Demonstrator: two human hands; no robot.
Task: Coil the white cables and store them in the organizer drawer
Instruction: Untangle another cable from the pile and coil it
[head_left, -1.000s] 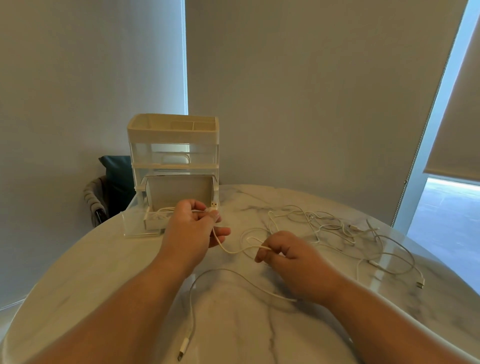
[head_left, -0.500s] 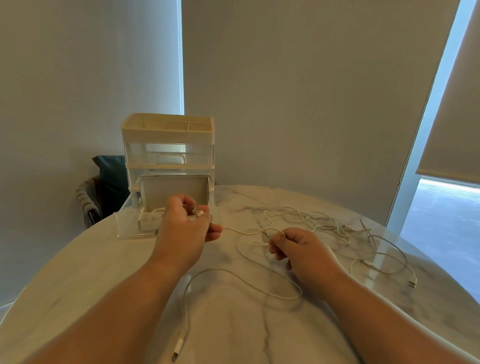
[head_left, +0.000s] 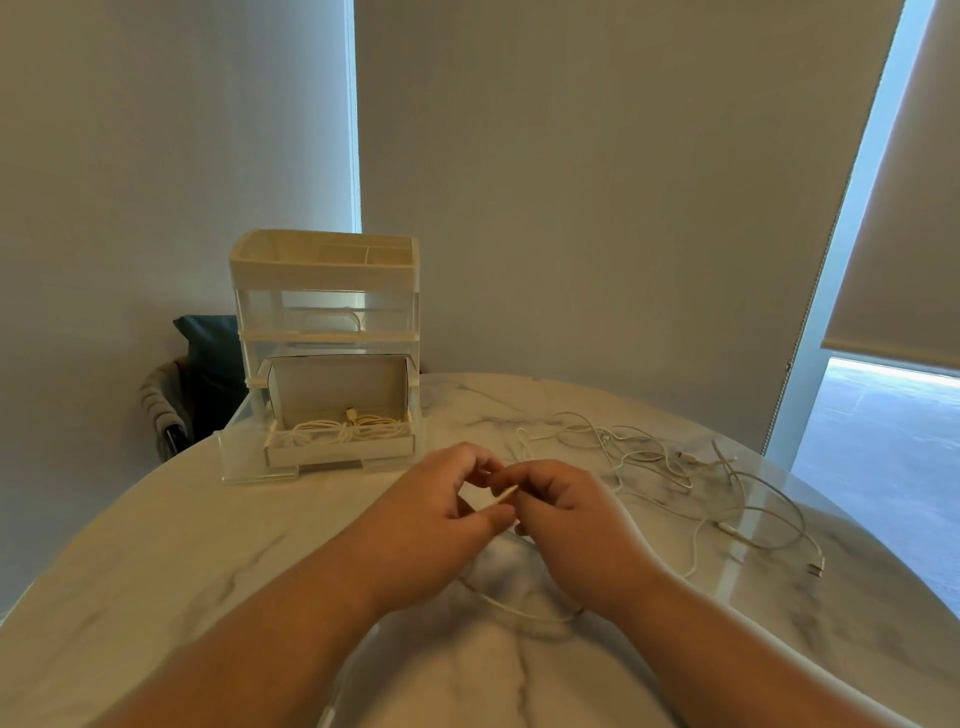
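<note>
Head view: white cable (head_left: 506, 493) pinched by left hand (head_left: 436, 519) and right hand (head_left: 569, 514) near the organizer drawer (head_left: 240, 434) could be snagged by the tangle (head_left: 655, 458).

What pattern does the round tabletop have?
The round table is white marble with thin grey veins; the head view shows it.

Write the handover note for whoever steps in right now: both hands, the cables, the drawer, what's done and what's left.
Hands: the left hand and right hand both pinch one white cable above the table.
Done: a coiled cable lies in the open drawer of the organizer.
Waiting: loose cables lie tangled on the right.
Left: coil the held cable, store it, then the rest.
</note>
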